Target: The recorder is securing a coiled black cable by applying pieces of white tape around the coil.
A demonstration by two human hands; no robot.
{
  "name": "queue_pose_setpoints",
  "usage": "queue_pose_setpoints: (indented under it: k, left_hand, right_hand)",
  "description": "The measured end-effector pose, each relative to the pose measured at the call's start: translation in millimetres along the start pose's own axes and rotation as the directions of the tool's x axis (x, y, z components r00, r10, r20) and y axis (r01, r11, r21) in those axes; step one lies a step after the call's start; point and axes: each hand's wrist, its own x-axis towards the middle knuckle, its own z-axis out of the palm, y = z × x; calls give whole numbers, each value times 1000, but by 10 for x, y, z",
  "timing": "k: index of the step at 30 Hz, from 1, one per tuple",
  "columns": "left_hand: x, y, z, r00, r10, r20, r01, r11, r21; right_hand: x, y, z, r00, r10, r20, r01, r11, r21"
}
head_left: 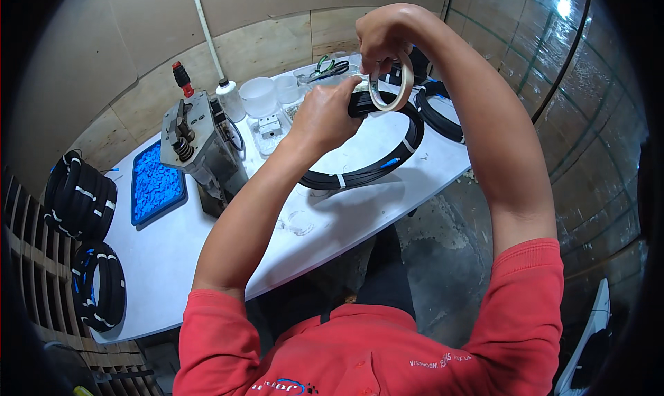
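A coil of black cable (406, 143) is raised at its far side above the white table, with a blue connector (390, 163) on its near part and white tape bands round it. My left hand (328, 112) is closed round the coil's far left part. Beyond it, my right hand (384, 40) is bent over and grips a roll of whitish tape (402, 85), which hangs beside the coil. A short strip of tape seems to run between the roll and my left fingers. The right fingertips are partly hidden behind the hand and roll.
A metal hand press (197, 136) stands left of my left arm, next to a blue tray (158, 181) of small blue parts. Black cable coils (81, 195) are stacked at the left edge; another coil (440, 112) lies at right. White tubs (259, 97) and scissors (330, 71) are at the back.
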Motion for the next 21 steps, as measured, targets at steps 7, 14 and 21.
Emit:
queue_pose_setpoints:
  k: [7, 14, 21]
  left_hand:
    - [-1, 31, 7, 1000, 1, 0, -1, 1000, -25]
    - [26, 50, 14, 996, 87, 22, -86, 995, -42]
    - [112, 10, -6, 997, 27, 71, -29, 999, 29]
  right_hand:
    - [47, -35, 7, 999, 31, 43, -33, 998, 50]
    - [-42, -37, 1, 999, 18, 45, -20, 999, 50]
    - [-505, -5, 1, 987, -43, -157, 40, 999, -20]
